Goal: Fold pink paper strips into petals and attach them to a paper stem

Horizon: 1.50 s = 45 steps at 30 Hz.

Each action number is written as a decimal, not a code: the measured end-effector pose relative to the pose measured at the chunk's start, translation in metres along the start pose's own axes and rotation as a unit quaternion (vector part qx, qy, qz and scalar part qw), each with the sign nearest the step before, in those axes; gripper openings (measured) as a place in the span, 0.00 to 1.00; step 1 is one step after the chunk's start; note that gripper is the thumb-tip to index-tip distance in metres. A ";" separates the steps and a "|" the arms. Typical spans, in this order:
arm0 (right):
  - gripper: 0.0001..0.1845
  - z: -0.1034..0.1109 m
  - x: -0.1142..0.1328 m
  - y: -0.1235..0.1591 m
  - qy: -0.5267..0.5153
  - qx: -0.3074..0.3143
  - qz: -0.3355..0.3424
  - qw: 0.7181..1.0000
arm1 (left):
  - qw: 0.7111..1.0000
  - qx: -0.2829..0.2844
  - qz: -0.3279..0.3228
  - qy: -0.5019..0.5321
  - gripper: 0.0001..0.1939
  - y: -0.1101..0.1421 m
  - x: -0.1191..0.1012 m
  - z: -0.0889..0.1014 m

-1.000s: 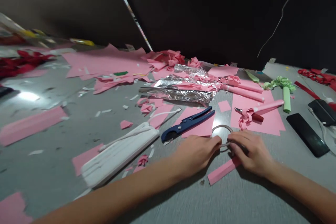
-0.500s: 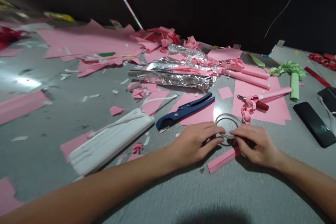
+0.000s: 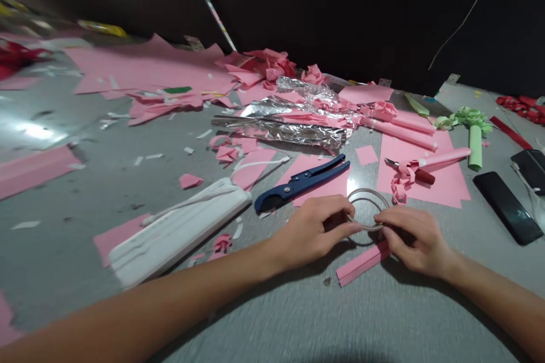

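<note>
A thin, greyish ring that looks like a narrow roll of tape (image 3: 368, 190) is held just over the table between both hands. My left hand (image 3: 313, 229) pinches its left side with thumb and index finger. On the lower right side, the fingertips of my right hand (image 3: 415, 238) are closed on the same ring. Just beneath lies a folded pink paper strip (image 3: 361, 264), its right end partly covered by the right hand. Blue-handled cutters (image 3: 304, 182) rest beyond the left hand.
A white power strip (image 3: 179, 235) lies at left. Crumpled foil (image 3: 298, 125), pink paper rolls (image 3: 404, 130) and pink sheets (image 3: 149, 65) spread across the back. On the right are a craft knife (image 3: 419, 174), a green paper flower (image 3: 475, 144) and a black phone (image 3: 506, 207).
My left index finger has drawn back from over the ring to its left edge. The ring tilts slightly differently. My right hand stays nearly in place, and the view has shifted a little.
</note>
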State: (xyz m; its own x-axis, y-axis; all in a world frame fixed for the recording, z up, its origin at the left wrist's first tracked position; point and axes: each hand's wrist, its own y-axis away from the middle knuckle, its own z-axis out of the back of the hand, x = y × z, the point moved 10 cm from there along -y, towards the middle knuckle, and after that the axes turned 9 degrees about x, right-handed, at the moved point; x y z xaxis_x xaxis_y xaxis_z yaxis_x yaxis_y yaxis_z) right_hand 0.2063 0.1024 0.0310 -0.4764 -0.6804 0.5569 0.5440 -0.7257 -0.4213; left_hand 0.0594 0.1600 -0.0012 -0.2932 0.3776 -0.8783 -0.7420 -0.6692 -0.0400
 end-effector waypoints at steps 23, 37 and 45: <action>0.20 0.006 0.006 0.003 -0.019 -0.004 -0.006 1.000 | 0.999 0.028 -0.015 0.011 0.13 0.005 -0.005 -0.005; 0.14 0.001 0.014 0.013 0.156 -0.015 0.033 0.987 | 0.999 -0.009 -0.034 -0.033 0.16 -0.004 -0.006 -0.009; 0.15 0.003 0.011 0.011 0.168 -0.030 0.016 0.985 | 1.000 0.002 0.002 -0.023 0.21 -0.011 0.009 -0.011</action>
State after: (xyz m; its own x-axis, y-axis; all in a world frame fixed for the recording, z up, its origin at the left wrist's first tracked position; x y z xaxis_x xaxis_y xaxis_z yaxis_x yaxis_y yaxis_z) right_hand 0.2090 0.0871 0.0348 -0.6667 -0.6910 0.2794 0.5248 -0.7014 -0.4822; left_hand 0.0715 0.1635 -0.0139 -0.3241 0.4032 -0.8558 -0.7426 -0.6689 -0.0340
